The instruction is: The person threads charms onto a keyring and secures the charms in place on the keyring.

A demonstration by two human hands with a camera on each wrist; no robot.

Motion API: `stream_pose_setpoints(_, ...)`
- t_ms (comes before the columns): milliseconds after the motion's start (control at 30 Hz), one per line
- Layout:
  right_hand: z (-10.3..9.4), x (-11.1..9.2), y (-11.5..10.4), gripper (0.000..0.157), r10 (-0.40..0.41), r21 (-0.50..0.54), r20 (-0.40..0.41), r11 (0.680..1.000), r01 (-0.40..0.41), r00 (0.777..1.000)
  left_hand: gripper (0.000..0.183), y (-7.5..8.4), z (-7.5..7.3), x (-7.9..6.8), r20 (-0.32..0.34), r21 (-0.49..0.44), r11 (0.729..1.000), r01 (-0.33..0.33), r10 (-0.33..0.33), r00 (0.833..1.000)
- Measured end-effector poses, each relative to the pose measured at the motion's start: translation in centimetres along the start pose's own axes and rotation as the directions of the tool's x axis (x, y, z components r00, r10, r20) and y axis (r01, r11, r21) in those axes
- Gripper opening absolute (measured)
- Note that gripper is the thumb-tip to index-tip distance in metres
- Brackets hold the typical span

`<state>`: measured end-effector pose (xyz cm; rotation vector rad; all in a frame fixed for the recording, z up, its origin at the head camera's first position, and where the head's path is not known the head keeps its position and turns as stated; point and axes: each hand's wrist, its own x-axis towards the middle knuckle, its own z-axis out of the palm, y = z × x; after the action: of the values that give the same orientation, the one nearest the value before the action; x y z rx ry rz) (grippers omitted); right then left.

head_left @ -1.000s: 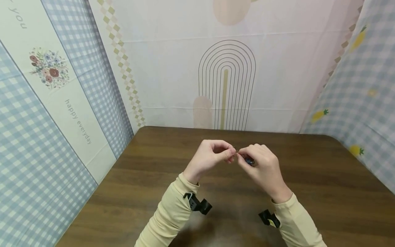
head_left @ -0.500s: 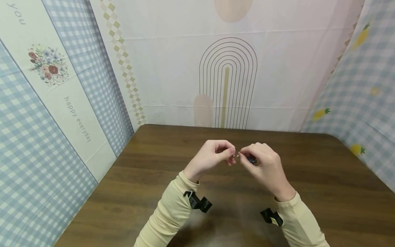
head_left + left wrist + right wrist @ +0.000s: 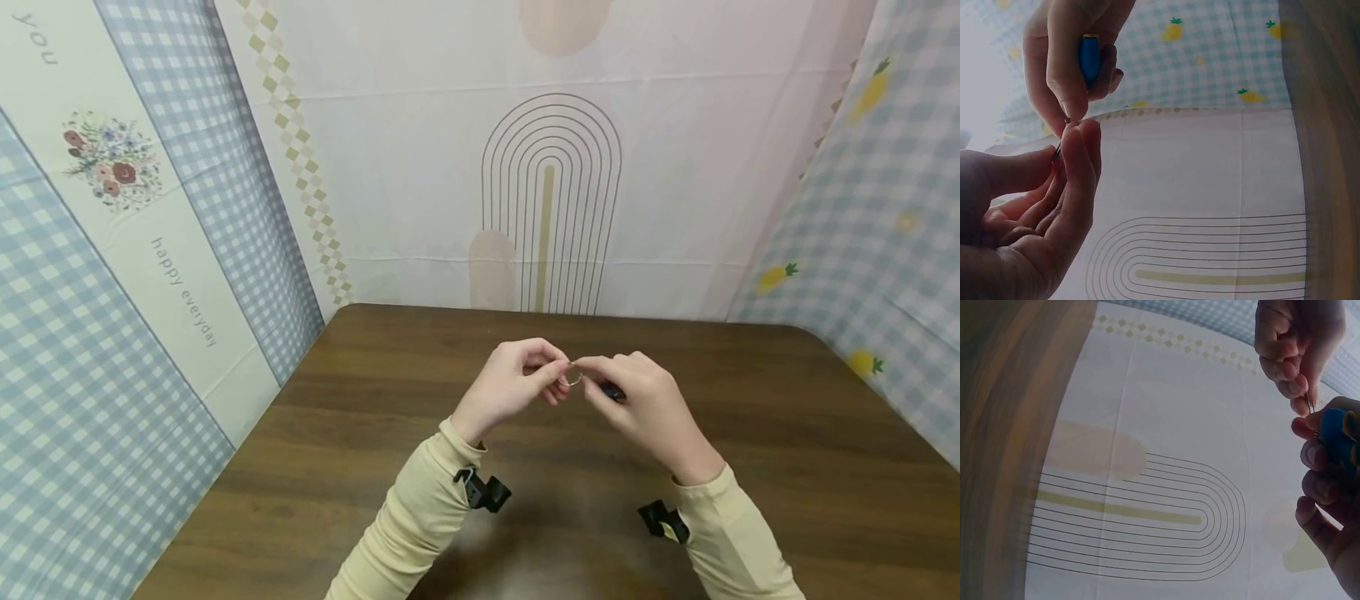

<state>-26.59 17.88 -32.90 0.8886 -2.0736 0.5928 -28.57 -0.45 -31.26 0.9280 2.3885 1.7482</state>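
My left hand (image 3: 510, 383) pinches a thin metal split ring (image 3: 576, 382) between thumb and fingertips. My right hand (image 3: 637, 404) meets it from the other side, thumb and index fingertip right at the ring. Within the right hand's curled fingers is a blue keychain charm (image 3: 1337, 434) with orange-yellow parts, mostly hidden by the palm in the head view. The left wrist view shows one smooth blue end (image 3: 1089, 59) of it with a gold-coloured edge. A small metal link (image 3: 1317, 434) shows beside the charm in the right wrist view. Both hands are raised above the table.
Under the hands lies a dark brown wooden table (image 3: 360, 467). A pale printed cloth (image 3: 405, 183) hangs behind it, with blue checked cloths on the left (image 3: 82, 333) and right (image 3: 907, 317). Black wrist cameras (image 3: 483, 492) sit on both sleeves.
The ring has turned into view between the hands, its loop now showing. The right thumb and index finger have parted slightly around it. The left hand has barely moved.
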Motion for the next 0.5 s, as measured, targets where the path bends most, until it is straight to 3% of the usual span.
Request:
stream_pose_setpoints(133, 0.27, 0.01, 0.15, 0.011, -0.034, -0.01, 0.034, 0.999, 0.034, 0.999, 0.012, -0.36, 0.05, 0.22, -0.024, 0.172, 0.985, -0.016, 0.021, 0.999)
stream_pose_setpoints(233, 0.36, -0.02, 0.16, 0.012, -0.023, -0.014, 0.042, 1.0, 0.023, 0.999, 0.012, -0.53, 0.08, 0.37, -0.009, 0.21, 0.977, -0.019, 0.022, 1.0)
stream_pose_setpoints(400, 0.41, 0.02, 0.15, 0.011, 0.051, -0.02, -0.01, 0.999, -0.051, 0.999, 0.015, -0.8, 0.15, 0.54, 0.023, 0.027, 1.0, 0.002, -0.003, 1.0)
stream_pose_setpoints(500, 0.48, 0.04, 0.17, 0.009, 0.082, -0.024, -0.028, 0.996, -0.082, 0.996, 0.019, -0.37, 0.11, 0.37, -0.007, -0.095, 0.995, 0.012, -0.013, 1.0)
